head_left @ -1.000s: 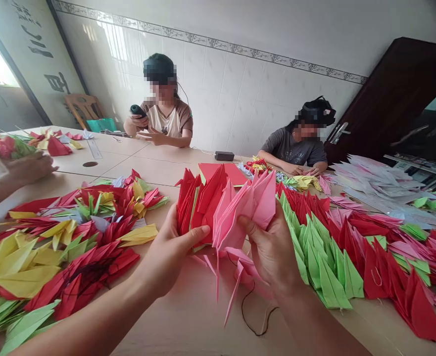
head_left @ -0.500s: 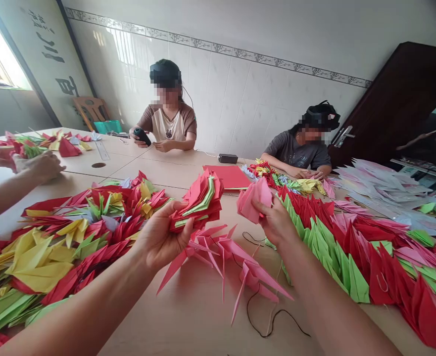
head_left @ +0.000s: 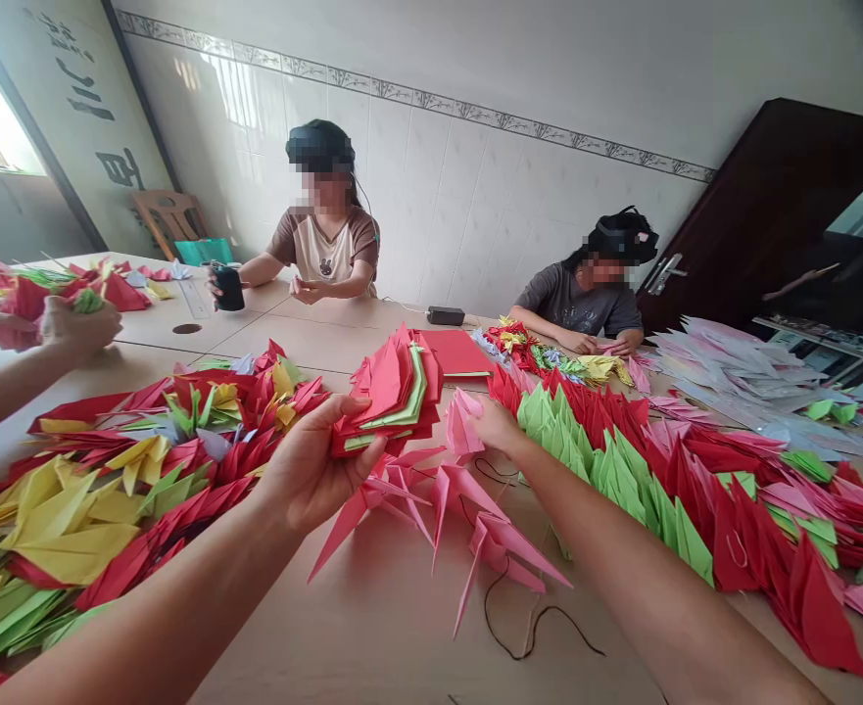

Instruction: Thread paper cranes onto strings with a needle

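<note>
Between the thumb and fingers of my left hand (head_left: 320,465) is a stack of folded red and green papers (head_left: 398,387). My right hand (head_left: 496,429) is closed on folded pink paper (head_left: 463,421), just right of that stack; its fingertips are partly hidden. Below both hands, pink folded cranes (head_left: 486,534) lie on the table, with a dark cord (head_left: 501,627) beside them. Long rows of folded green pieces (head_left: 614,470) and red pieces (head_left: 740,519) stretch along the right.
Red, yellow and green folded pieces (head_left: 78,509) cover the left side. A red paper stack (head_left: 453,352) lies ahead. Two people sit across the table, one holding a black object (head_left: 226,288). Another person's hands (head_left: 82,328) hold folded papers at far left. Plastic-wrapped pieces (head_left: 732,377) lie right.
My right hand has moved away from me and left with the pink paper, toward the row's far end. The seated person's black object has shifted left and is now upright. The view has shifted slightly.
</note>
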The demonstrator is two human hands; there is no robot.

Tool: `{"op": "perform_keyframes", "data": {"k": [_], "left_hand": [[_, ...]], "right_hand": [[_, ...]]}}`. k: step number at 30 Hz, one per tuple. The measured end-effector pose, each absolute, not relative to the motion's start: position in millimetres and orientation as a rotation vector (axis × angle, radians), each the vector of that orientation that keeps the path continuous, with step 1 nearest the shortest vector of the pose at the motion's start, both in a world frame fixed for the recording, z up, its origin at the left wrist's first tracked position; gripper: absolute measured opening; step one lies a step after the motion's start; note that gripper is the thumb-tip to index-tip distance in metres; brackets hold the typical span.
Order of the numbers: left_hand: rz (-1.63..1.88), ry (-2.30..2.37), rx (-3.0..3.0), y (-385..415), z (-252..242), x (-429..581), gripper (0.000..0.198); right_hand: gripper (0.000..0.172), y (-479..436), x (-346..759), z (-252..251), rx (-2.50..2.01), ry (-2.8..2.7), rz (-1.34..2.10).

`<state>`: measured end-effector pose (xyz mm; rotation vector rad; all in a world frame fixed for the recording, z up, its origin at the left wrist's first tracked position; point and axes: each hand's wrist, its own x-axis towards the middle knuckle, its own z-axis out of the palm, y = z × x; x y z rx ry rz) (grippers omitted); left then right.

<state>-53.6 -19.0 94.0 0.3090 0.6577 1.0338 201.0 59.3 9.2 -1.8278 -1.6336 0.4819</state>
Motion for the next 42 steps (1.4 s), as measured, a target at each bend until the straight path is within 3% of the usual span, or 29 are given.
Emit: {"op": "perform_keyframes", "data": {"k": [6, 10, 14, 18, 22, 33, 42], "left_hand": [[1.188, 0.763, 0.463, -24, 86, -46, 0.014], [1.234, 0.692, 0.801, -38, 80, -38, 0.045], [1.195, 0.615, 1.194, -57, 82, -34, 0.059], [0.974, 0.534, 1.157, -68, 86, -37, 0.045], [0.923, 0.466, 1.226, -71, 84, -37, 0.043], [0.982, 0.476, 1.318, -72, 82, -34, 0.05], [1.09, 0.837, 1.142, -75, 84, -45, 0.03]], "right_hand": [[0.048, 20, 181, 50, -1.437, -1.461, 0.784], [0.076, -33, 150, 69, -1.112, -1.466, 1.081], [0.054, -58, 137, 66, -0.68, -1.147, 1.477], [0.047, -58, 151, 52, -0.612, -1.095, 1.548], [0.037, -58, 166, 39, -0.617, -1.092, 1.548], [0.032, -61, 172, 43, -0.615, -1.071, 1.478], [0.038, -61, 166, 42, -0.625, -0.966, 1.517]]}}
